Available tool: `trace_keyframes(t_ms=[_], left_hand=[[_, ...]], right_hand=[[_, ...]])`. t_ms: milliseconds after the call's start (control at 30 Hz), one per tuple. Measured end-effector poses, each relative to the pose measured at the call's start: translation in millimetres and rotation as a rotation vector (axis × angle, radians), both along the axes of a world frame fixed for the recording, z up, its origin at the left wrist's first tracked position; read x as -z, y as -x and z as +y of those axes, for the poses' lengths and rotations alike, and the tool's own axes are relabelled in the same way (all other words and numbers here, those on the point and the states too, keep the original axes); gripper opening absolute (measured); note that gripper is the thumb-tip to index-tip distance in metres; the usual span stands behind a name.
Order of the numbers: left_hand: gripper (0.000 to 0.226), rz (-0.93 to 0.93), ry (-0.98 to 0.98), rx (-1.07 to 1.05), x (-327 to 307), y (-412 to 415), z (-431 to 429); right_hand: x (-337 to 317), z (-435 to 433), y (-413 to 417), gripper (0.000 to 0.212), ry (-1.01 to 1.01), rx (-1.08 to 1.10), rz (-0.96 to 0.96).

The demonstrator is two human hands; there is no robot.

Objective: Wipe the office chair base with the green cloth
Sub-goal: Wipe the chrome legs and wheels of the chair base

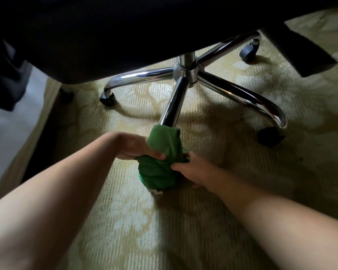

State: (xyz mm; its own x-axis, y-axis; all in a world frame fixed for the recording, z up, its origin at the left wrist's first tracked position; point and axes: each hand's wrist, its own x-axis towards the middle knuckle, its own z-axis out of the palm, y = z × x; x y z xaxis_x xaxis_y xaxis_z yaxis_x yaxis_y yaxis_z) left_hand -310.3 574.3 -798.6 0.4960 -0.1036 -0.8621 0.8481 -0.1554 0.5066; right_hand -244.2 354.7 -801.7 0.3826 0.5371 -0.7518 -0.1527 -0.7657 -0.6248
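Your two bare forearms reach in from the bottom corners over the patterned cream carpet [125, 221] and meet at the near end of the chair base. Your left hand [136, 147] grips the green cloth [158, 170] from the left, thumb laid across its front; your right hand [193, 170] pinches it from the right, fingers curled into the folds. The cloth is bunched around the tip of the nearest chrome leg [174, 102], covering the end where the leg bends down to the floor. A small white tag [154, 191] shows at its lower edge. The caster under it is hidden, so you cannot tell whether the cloth touches the wheel. Beyond the cloth the bare leg runs up to the central hub [185, 71] of the chrome star base, with the gas column [186, 57] rising from it. One leg sweeps left to a black caster [106, 99], another curves right to a caster [269, 136] in shadow, and a farther leg ends at a caster [249, 52] at upper right. Above it all, the dark underside of the seat [86, 36] fills the top of the view, and a black armrest [300, 49] juts down at right.
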Motion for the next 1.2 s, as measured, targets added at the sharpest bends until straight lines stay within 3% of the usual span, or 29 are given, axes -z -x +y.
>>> trace_keyframes(t_ms=[167, 567, 733, 1200], left_hand=[[0.073, 0.071, -0.085, 0.074, 0, 5, -1], [0.083, -0.058, -0.125, -0.199, -9, -11, -17], [0.084, -0.089, -0.2, -0.205, -19, -31, -20], [0.073, -0.168, -0.78, -0.258, -18, -132, -23]], right_hand=[[0, 1, 5, 0.068, -0.012, 0.019, -0.016], [-2, 4, 0, 0.059, -0.045, 0.116, -0.02], [-3, 8, -14, 0.063, -0.106, 0.194, -0.071], [-8, 1, -52, 0.06, -0.249, 0.431, -0.152]])
